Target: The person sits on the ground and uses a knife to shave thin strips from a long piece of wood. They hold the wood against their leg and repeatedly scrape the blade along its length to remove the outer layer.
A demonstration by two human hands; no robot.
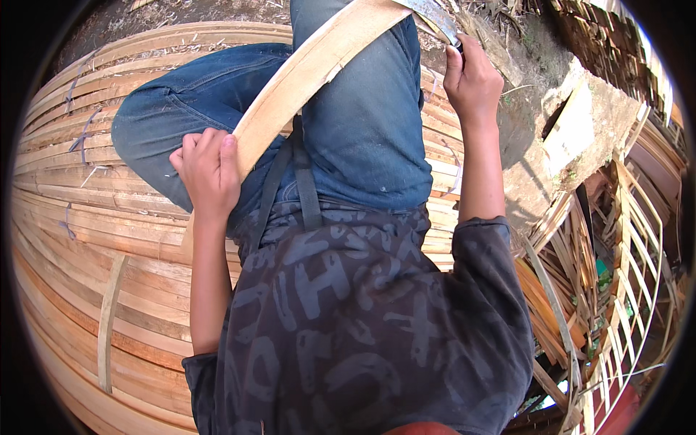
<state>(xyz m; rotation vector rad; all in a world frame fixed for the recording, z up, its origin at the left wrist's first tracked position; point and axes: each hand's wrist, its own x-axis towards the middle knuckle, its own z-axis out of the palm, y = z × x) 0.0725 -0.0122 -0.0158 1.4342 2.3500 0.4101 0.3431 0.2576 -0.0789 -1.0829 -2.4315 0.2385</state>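
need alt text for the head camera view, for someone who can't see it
Seen from above, a seated person's left hand grips a long pale wooden strip laid across their jeans, while the right hand holds a metal blade at its far end. Stacked wooden strips lie underneath.

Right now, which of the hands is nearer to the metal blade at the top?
Right. The right hand grips the blade at its handle end. The left hand holds the wooden strip lower down, far from the blade.
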